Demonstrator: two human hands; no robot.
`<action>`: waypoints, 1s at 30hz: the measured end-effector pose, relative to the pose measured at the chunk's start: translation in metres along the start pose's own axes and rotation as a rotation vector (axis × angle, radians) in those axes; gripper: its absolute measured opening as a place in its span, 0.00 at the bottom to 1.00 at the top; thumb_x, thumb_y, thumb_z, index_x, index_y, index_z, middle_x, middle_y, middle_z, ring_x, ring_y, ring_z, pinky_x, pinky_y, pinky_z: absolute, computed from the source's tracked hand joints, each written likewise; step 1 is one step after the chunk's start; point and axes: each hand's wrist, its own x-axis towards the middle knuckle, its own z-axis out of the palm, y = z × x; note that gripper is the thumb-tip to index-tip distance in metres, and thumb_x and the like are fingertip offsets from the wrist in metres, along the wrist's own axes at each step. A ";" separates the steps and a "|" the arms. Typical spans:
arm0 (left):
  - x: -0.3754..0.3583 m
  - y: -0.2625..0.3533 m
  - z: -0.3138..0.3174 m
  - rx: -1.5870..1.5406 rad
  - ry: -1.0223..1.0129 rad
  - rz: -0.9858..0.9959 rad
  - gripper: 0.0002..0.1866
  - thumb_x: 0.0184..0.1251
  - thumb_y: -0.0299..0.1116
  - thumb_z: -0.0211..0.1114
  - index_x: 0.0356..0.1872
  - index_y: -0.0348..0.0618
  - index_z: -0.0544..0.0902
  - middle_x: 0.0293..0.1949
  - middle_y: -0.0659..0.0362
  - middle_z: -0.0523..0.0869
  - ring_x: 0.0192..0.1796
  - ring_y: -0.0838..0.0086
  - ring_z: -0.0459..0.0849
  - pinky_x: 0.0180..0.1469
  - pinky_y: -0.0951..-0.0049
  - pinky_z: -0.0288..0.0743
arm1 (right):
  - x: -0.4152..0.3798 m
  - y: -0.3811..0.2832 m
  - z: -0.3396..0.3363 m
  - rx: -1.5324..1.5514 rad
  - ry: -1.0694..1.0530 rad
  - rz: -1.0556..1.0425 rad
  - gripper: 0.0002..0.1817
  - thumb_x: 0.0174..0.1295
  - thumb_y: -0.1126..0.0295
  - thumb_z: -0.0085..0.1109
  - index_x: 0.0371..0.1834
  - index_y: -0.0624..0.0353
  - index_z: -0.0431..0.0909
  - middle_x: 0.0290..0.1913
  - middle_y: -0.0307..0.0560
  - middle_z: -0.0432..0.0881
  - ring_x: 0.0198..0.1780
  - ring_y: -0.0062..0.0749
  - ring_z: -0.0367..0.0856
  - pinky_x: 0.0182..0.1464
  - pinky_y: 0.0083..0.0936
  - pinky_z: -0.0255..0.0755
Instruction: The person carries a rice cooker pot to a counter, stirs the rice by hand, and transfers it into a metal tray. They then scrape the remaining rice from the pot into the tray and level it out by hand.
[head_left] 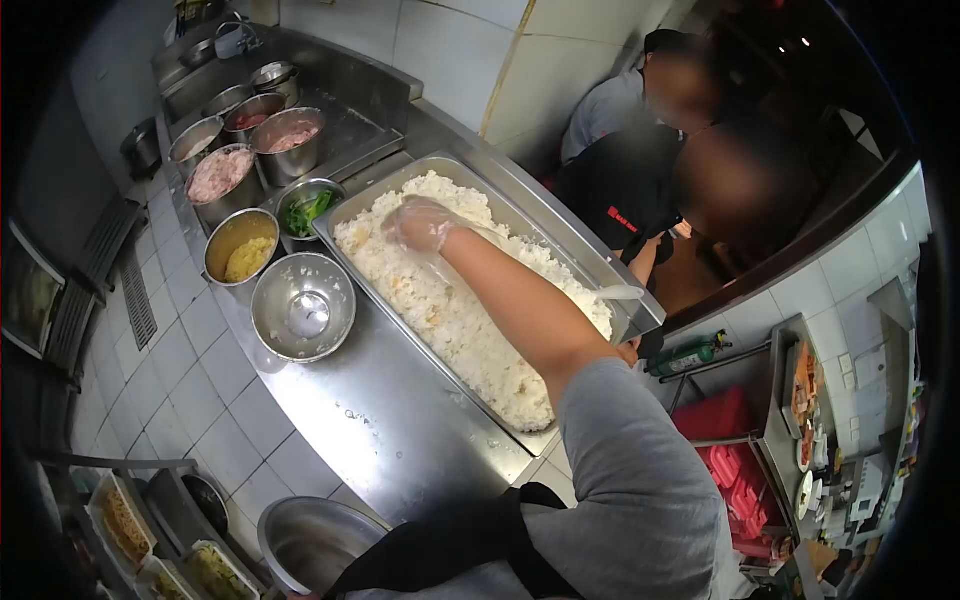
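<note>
We see a glossy metal tray (560, 225); beside the tray, a shiny steel bowl (303, 306) and a thin clear plastic glove (420, 224).

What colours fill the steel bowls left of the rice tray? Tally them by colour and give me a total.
Pink-filled bowls: 2
Red-filled bowl: 1
Yellow-filled bowl: 1
Green-filled bowl: 1
Total: 5. The fillings of the farther bowls are too unclear to count.

A steel counter (390, 420) carries a rice tray (590, 262) and several bowls (303, 306).
</note>
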 end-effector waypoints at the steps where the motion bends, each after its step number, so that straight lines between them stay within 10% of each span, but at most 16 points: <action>1: 0.002 -0.002 0.000 -0.003 -0.003 0.002 0.35 0.41 0.44 0.74 0.51 0.34 0.76 0.41 0.40 0.83 0.45 0.44 0.80 0.45 0.53 0.73 | 0.016 0.003 0.011 -0.084 0.008 -0.028 0.10 0.55 0.67 0.57 0.36 0.57 0.82 0.37 0.58 0.82 0.41 0.48 0.80 0.45 0.39 0.72; 3: -0.001 -0.018 -0.002 -0.005 -0.008 -0.014 0.35 0.41 0.44 0.73 0.51 0.34 0.76 0.40 0.40 0.83 0.45 0.44 0.80 0.45 0.53 0.73 | 0.036 -0.008 0.024 -0.437 0.085 -0.026 0.08 0.53 0.68 0.54 0.33 0.53 0.83 0.36 0.56 0.82 0.41 0.45 0.81 0.45 0.38 0.73; 5: -0.012 -0.037 -0.010 0.024 -0.012 -0.039 0.35 0.41 0.44 0.73 0.51 0.34 0.76 0.40 0.40 0.83 0.45 0.44 0.80 0.45 0.53 0.73 | 0.046 -0.015 0.020 0.010 0.020 0.247 0.09 0.51 0.68 0.54 0.33 0.49 0.84 0.36 0.51 0.83 0.41 0.41 0.81 0.44 0.35 0.74; 11: 0.003 -0.018 -0.003 -0.002 0.003 0.006 0.34 0.41 0.45 0.73 0.50 0.34 0.76 0.40 0.40 0.83 0.45 0.43 0.80 0.45 0.53 0.73 | 0.007 0.003 0.015 -0.269 -0.099 -0.176 0.08 0.51 0.65 0.54 0.28 0.52 0.82 0.32 0.50 0.83 0.39 0.42 0.81 0.46 0.36 0.72; 17: 0.017 -0.031 -0.010 -0.015 0.039 0.083 0.34 0.42 0.45 0.73 0.50 0.34 0.76 0.40 0.39 0.83 0.45 0.43 0.80 0.45 0.52 0.73 | -0.121 -0.054 -0.092 0.540 0.053 0.150 0.11 0.59 0.62 0.58 0.31 0.58 0.81 0.31 0.46 0.82 0.35 0.33 0.80 0.44 0.32 0.73; 21: 0.044 -0.074 -0.019 -0.137 0.200 0.395 0.31 0.43 0.45 0.71 0.47 0.33 0.77 0.39 0.37 0.82 0.45 0.39 0.78 0.45 0.50 0.72 | -0.204 -0.023 -0.142 0.665 0.479 0.413 0.07 0.62 0.65 0.55 0.35 0.55 0.80 0.31 0.36 0.81 0.35 0.20 0.76 0.42 0.25 0.72; 24: 0.021 -0.021 -0.102 0.004 0.133 0.133 0.24 0.39 0.35 0.70 0.41 0.33 0.79 0.36 0.42 0.83 0.41 0.47 0.82 0.45 0.56 0.73 | -0.246 0.007 -0.161 0.823 0.755 0.448 0.12 0.65 0.58 0.55 0.34 0.56 0.78 0.28 0.30 0.77 0.30 0.23 0.75 0.31 0.24 0.69; 26: -0.003 0.007 -0.149 -0.105 0.214 0.185 0.21 0.39 0.33 0.73 0.36 0.34 0.80 0.32 0.48 0.85 0.35 0.59 0.84 0.40 0.62 0.74 | -0.266 0.017 -0.162 1.128 0.486 0.596 0.06 0.64 0.63 0.56 0.34 0.52 0.77 0.24 0.24 0.67 0.24 0.08 0.59 0.25 0.09 0.51; 30: -0.060 0.071 -0.246 -0.499 0.143 0.363 0.13 0.46 0.24 0.71 0.32 0.37 0.77 0.29 0.60 0.81 0.32 0.79 0.77 0.38 0.74 0.73 | -0.296 -0.099 -0.123 1.222 0.165 0.342 0.09 0.57 0.71 0.56 0.41 0.52 0.78 0.28 0.31 0.72 0.28 0.14 0.67 0.30 0.12 0.64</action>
